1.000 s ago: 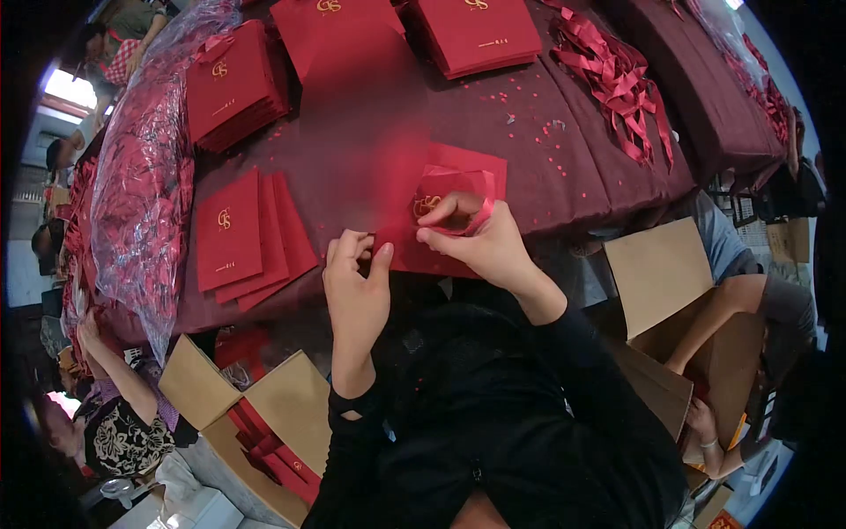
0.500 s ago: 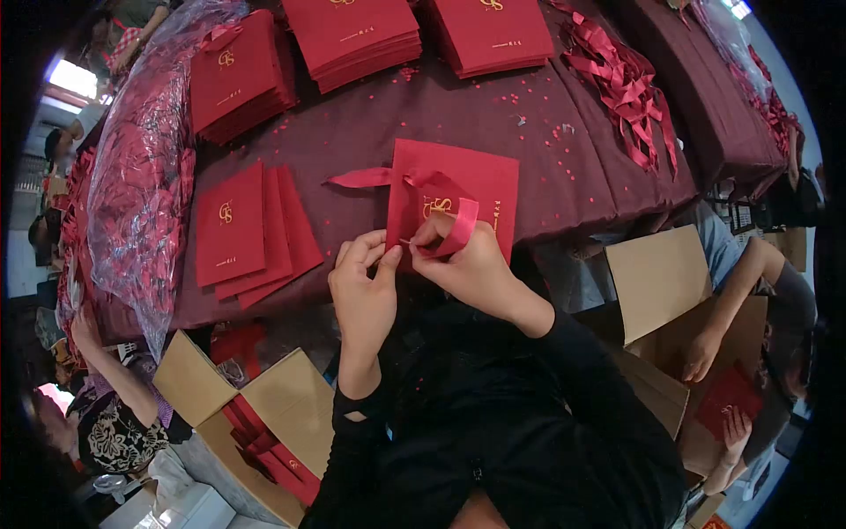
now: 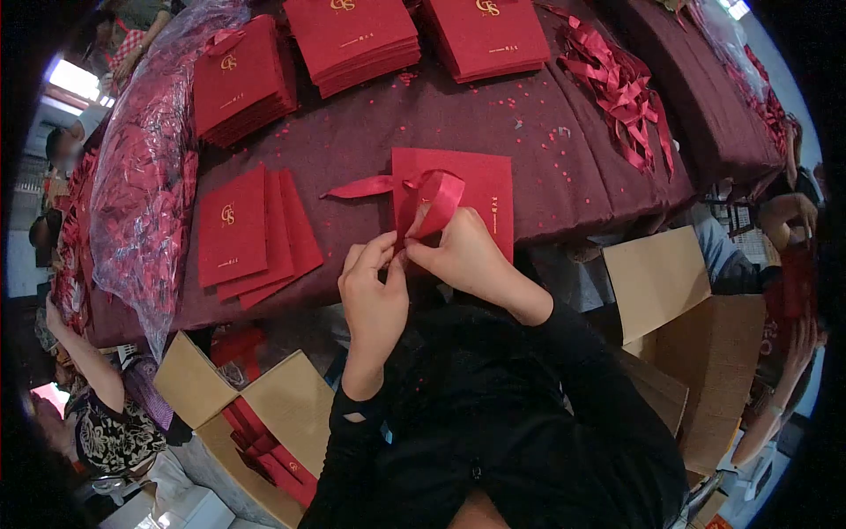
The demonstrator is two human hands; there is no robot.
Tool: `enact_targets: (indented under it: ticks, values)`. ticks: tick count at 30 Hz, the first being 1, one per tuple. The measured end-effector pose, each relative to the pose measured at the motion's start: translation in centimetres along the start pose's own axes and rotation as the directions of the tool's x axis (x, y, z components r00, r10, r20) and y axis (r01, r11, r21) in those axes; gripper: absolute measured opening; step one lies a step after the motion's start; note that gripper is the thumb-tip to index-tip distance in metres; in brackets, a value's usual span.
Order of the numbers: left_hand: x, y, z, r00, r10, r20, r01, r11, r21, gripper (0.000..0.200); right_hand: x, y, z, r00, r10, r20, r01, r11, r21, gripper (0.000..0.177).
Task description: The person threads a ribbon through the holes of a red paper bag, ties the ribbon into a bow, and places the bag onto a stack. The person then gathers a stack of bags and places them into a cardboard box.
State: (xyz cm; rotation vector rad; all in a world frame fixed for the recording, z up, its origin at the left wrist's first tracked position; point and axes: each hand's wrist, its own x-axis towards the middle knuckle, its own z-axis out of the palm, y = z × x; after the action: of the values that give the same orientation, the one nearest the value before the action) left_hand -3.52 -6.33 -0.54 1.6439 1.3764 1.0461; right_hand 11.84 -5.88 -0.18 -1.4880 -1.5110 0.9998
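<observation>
A flat red paper gift bag (image 3: 493, 176) with gold lettering lies at the table's front edge, partly under my hands. My left hand (image 3: 374, 295) pinches at its lower left edge; what lies between those fingertips is mostly hidden. From the right, my right hand (image 3: 471, 260) closes its fingers on a red satin ribbon (image 3: 445, 189), which loops up over the bag. Another length of the ribbon sticks out past the bag's left edge. Both hands' fingertips nearly meet.
Fanned red bags (image 3: 231, 225) lie to the left, with stacked bags (image 3: 352, 40) along the back. Loose ribbons (image 3: 621, 88) lie at right; a plastic sack (image 3: 141, 176) bulges at left. Cardboard boxes (image 3: 286, 401) stand below the table. Other people work at both sides.
My right fingers have moved slightly down and left, closer to my left fingertips. The ribbon loop has shifted left and up. At right, a person's hands have left the box with a red bag.
</observation>
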Motion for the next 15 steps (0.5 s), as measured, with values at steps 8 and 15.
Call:
enact_targets:
  ticks: [8,15]
  values:
    - [-0.5,0.4,-1.1,0.977,-0.084,0.195,0.141,0.944,-0.300,0.022,-0.5,-1.1,-3.7,0.957,-0.289,0.018,0.285,0.930,-0.233,0.014]
    - [0.4,0.7,0.6,0.945,0.290,0.153,-0.323,0.906,0.275,0.021,-0.5,1.4,-4.0,0.984,-0.155,0.084,0.167,0.970,-0.174,0.017]
